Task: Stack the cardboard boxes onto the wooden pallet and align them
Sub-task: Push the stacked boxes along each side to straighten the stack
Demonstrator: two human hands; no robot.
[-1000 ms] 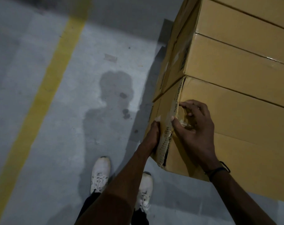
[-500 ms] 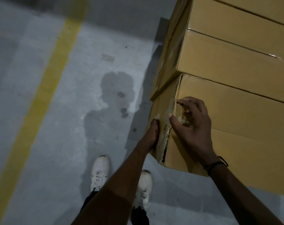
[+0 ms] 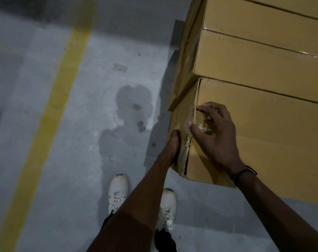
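1. Head view, looking down: stack of tan cardboard boxes (image 3: 263, 110) filling the right and upper right of the frame, bottom near edge hanging over grey concrete floor (image 3: 82, 142); no wooden pallet in sight, hidden if present.
2. Lowest visible tan box (image 3: 272, 142) at centre right, its near corner seam (image 3: 187, 142) split and frayed, pale torn tape along it.
3. Left hand (image 3: 173, 142) at frame centre, pressed flat against the shaded left face of that corner; fingers mostly hidden behind the edge, so curl hard to judge.
4. Right hand (image 3: 216, 135) just right of the seam, fingers (image 3: 209, 108) half curled, thumb and forefinger tips on the torn tape at the corner; scrap of clear film seemingly caught under the palm, not certain.
5. Compared with the pictures half a second and one second back: both hands on the same corner, same posture, only a slight drift of the view; boxes unmoved.
6. Judgement: stacking apparently done here, attention on a damaged corner, not on alignment; upper box (image 3: 254, 57) overhanging the lower one slightly on the left side, so squaring likely still owed.
7. Elsewhere: yellow painted floor line (image 3: 51, 115) running down the left, white shoes (image 3: 117, 191) at bottom centre.
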